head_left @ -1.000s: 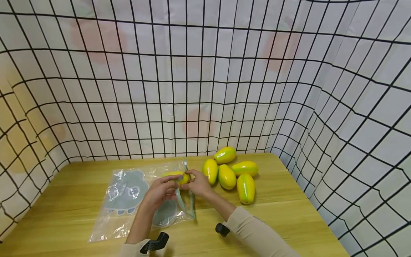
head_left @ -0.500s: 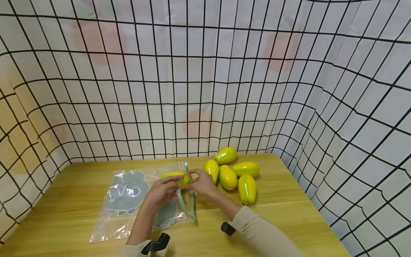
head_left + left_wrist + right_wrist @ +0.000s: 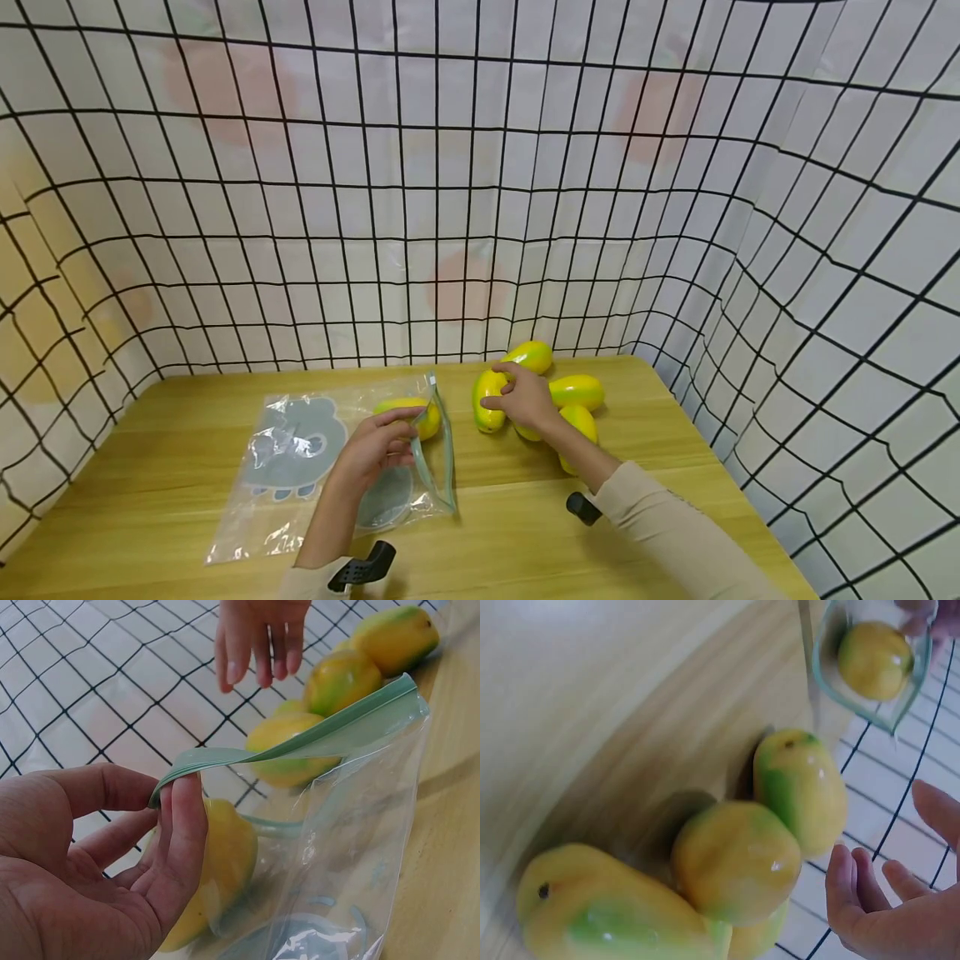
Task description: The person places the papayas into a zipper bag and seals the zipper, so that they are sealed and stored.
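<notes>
Thumb and fingers of my left hand point(image 3: 375, 446) pinch the green zip edge of a clear plastic zip bag point(image 3: 232, 525), holding its mouth apart. One oblong yellow-and-green fruit point(image 3: 429, 423) lies inside, just behind the mouth; the left wrist view shows this fruit point(image 3: 232, 855) beyond my fingers. My right hand point(image 3: 528, 400) is over the group of similar fruits to the right, fingers extended and nothing in them. Its fingertips overlap the leftmost fruit point(image 3: 489, 408) in the head view. In the right wrist view the fingers are spread beside that fruit point(image 3: 802, 791).
Other loose fruits lie close around my right hand: one at the back point(image 3: 534, 357), one to the right point(image 3: 581, 392) and one in front point(image 3: 577, 417). The bag lies flat on the wooden table point(image 3: 135, 500). Black netting point(image 3: 472, 242) over a pale sheet encloses the back and sides.
My right hand has let go of the bag's mouth and moved right, over the loose fruits. My left hand stays on the bag's edge, and the fruit inside now shows more.
</notes>
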`<state>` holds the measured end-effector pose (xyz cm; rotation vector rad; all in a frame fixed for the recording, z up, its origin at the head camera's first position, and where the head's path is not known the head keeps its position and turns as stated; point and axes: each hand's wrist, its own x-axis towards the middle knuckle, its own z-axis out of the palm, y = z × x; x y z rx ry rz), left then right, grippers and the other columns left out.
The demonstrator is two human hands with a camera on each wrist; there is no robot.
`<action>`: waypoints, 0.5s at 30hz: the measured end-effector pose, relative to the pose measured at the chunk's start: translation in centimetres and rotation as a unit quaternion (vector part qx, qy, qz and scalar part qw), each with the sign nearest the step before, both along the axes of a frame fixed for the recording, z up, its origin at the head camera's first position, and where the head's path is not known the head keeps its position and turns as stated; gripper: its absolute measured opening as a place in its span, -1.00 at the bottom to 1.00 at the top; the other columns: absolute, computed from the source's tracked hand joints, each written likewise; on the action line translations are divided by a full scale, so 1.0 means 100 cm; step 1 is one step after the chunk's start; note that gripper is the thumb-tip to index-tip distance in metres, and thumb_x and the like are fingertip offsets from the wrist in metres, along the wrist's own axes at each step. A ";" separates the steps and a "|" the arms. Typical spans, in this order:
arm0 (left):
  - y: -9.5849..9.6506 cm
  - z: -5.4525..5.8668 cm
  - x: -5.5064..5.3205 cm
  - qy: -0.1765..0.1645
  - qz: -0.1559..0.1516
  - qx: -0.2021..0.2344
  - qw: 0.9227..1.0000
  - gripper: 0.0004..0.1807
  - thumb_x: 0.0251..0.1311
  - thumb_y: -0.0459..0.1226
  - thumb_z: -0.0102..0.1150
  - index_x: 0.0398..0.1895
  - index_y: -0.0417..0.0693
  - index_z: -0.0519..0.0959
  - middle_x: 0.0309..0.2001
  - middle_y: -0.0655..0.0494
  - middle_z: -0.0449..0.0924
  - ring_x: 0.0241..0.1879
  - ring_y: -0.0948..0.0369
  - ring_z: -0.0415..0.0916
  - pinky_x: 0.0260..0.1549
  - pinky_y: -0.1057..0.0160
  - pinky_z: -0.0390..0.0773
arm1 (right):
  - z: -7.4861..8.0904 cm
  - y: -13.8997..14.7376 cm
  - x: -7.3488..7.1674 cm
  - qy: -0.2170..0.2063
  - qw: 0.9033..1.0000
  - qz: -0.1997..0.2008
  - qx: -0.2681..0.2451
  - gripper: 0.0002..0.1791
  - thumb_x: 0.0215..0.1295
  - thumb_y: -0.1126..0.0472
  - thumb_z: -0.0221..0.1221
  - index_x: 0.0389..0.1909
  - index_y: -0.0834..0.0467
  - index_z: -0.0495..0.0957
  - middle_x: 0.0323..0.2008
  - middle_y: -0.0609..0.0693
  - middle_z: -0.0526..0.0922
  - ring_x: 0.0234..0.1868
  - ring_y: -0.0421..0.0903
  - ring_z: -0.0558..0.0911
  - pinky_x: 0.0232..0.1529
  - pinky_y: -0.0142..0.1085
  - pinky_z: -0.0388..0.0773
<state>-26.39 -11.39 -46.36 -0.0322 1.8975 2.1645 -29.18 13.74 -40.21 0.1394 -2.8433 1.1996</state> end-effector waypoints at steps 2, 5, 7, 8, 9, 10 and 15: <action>-0.001 0.000 0.000 -0.001 0.000 0.000 1.000 -0.48 0.24 -0.43 0.11 0.31 -0.27 0.52 -0.16 -0.11 0.62 -0.58 0.28 0.52 -0.49 0.35 0.67 | 0.001 0.004 -0.004 0.003 1.000 -0.005 -0.002 -0.30 0.16 0.11 0.46 0.33 0.14 0.51 -0.06 0.22 0.70 -0.09 0.05 0.65 -0.14 -0.12 0.65; -0.002 -0.001 -0.001 -0.002 -0.001 0.001 1.000 -0.48 0.24 -0.43 0.11 0.31 -0.27 0.51 -0.20 -0.08 0.62 -0.58 0.28 0.52 -0.49 0.34 0.67 | -0.001 0.008 -0.012 0.003 1.000 -0.008 -0.002 -0.27 0.17 0.06 0.45 0.36 0.14 0.47 0.03 0.25 0.67 -0.05 0.06 0.64 -0.16 -0.13 0.64; -0.002 -0.002 -0.001 -0.002 -0.003 0.001 1.000 -0.48 0.24 -0.42 0.11 0.32 -0.26 0.51 -0.24 -0.05 0.62 -0.57 0.28 0.53 -0.48 0.34 0.67 | -0.004 0.009 -0.019 0.002 1.000 -0.011 0.002 -0.25 0.18 0.03 0.45 0.38 0.14 0.45 0.07 0.24 0.66 -0.03 0.05 0.64 -0.17 -0.16 0.63; -0.002 -0.002 -0.001 -0.002 -0.004 0.002 1.000 -0.47 0.25 -0.42 0.11 0.32 -0.26 0.50 -0.26 -0.02 0.62 -0.57 0.28 0.52 -0.48 0.34 0.67 | -0.005 0.009 -0.021 0.001 1.000 -0.013 0.003 -0.24 0.18 0.03 0.44 0.39 0.14 0.44 0.06 0.24 0.66 -0.05 0.05 0.63 -0.19 -0.16 0.62; -0.002 -0.002 -0.001 -0.002 -0.004 0.003 1.000 -0.47 0.24 -0.42 0.11 0.32 -0.26 0.50 -0.28 -0.01 0.61 -0.57 0.28 0.52 -0.48 0.34 0.68 | -0.007 0.009 -0.024 0.000 1.000 -0.014 0.003 -0.24 0.18 0.04 0.44 0.39 0.14 0.44 0.07 0.24 0.65 -0.05 0.05 0.63 -0.18 -0.16 0.62; -0.002 -0.002 -0.001 -0.002 -0.004 0.004 1.000 -0.47 0.24 -0.42 0.11 0.32 -0.27 0.50 -0.30 0.01 0.61 -0.57 0.28 0.52 -0.48 0.34 0.68 | -0.008 0.009 -0.027 -0.002 1.000 -0.016 0.001 -0.23 0.18 0.04 0.44 0.39 0.14 0.43 0.09 0.24 0.65 -0.05 0.06 0.63 -0.16 -0.14 0.62; -0.003 -0.002 -0.001 0.000 -0.006 0.006 1.000 -0.47 0.25 -0.42 0.11 0.33 -0.27 0.50 -0.31 0.03 0.59 -0.57 0.28 0.51 -0.49 0.34 0.67 | -0.014 0.004 -0.038 -0.008 1.000 -0.023 0.009 -0.23 0.18 0.05 0.44 0.40 0.15 0.42 0.28 0.27 0.54 0.23 0.25 0.52 0.21 0.08 0.52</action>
